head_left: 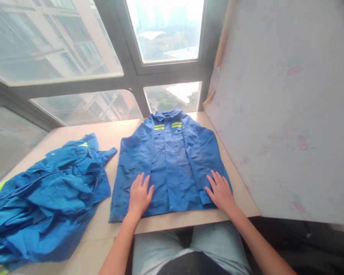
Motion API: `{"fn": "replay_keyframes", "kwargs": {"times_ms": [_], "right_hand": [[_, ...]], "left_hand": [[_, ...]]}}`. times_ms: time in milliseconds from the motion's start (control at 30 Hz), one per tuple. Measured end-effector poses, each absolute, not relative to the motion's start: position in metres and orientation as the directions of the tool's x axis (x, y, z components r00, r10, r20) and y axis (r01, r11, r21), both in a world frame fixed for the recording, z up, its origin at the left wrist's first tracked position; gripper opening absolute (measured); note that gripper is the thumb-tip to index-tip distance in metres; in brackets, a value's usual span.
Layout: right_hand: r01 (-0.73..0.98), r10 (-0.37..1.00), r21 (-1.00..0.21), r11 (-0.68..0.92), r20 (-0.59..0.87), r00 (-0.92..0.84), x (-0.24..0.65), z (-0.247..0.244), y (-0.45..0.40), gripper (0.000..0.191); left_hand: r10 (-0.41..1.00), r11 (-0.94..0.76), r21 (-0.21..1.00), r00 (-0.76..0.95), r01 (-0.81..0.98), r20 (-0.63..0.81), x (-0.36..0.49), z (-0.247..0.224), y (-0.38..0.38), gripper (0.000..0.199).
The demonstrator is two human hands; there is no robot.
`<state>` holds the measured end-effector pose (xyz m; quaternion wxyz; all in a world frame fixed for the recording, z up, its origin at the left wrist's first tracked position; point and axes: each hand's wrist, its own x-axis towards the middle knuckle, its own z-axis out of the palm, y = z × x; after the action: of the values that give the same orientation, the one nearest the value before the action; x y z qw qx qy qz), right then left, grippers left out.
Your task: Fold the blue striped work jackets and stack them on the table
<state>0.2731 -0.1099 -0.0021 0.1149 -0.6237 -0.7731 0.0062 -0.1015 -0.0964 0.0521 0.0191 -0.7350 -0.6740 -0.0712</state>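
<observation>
A blue work jacket (pixel 172 160) with yellow reflective strips on its chest lies front side up on the wooden tabletop (pixel 189 220). Its collar points toward the window, and both sleeves are laid down along the front. My left hand (pixel 140 193) rests flat on the lower part of the left-hand sleeve, fingers spread. On the other side, my right hand (pixel 220 190) lies with fingers apart over the lower end of the right-hand sleeve. Neither hand grips the cloth. The jacket's back is hidden underneath.
A crumpled heap of blue clothing (pixel 54 198) with yellow strips lies to the left. Grey-framed windows (pixel 134 72) stand behind the table. A white panel with a pink flower pattern (pixel 283 114) borders the right side. The table's front edge is just above my lap.
</observation>
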Motion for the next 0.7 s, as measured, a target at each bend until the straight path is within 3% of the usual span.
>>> {"fn": "replay_keyframes", "kwargs": {"times_ms": [200,333,467,567,700], "right_hand": [[0.963,0.965,-0.159,0.216,0.188,-0.185,0.281,-0.010,-0.127,0.050],[0.947,0.961,-0.223,0.232,0.200,-0.189,0.284,-0.010,-0.128,0.048],[0.912,0.957,-0.350,0.212,0.264,-0.121,0.300,-0.013,-0.134,0.043],[0.888,0.949,-0.456,0.058,0.300,0.092,0.320,-0.021,-0.140,0.046],[0.754,0.929,-0.643,-0.131,0.186,0.320,0.336,-0.038,-0.147,0.051]], "left_hand": [[0.876,-0.474,0.078,0.460,0.877,0.145,-0.032,0.037,-0.167,0.065],[0.854,-0.515,0.051,0.506,0.856,0.124,-0.020,0.018,-0.192,0.078],[0.866,-0.498,0.096,0.487,0.862,0.116,-0.022,0.019,-0.192,0.070],[0.888,-0.461,0.242,0.439,0.854,0.140,-0.007,0.033,-0.184,0.052],[0.896,-0.412,0.587,0.428,0.697,0.121,0.045,0.055,-0.164,0.045]]}}
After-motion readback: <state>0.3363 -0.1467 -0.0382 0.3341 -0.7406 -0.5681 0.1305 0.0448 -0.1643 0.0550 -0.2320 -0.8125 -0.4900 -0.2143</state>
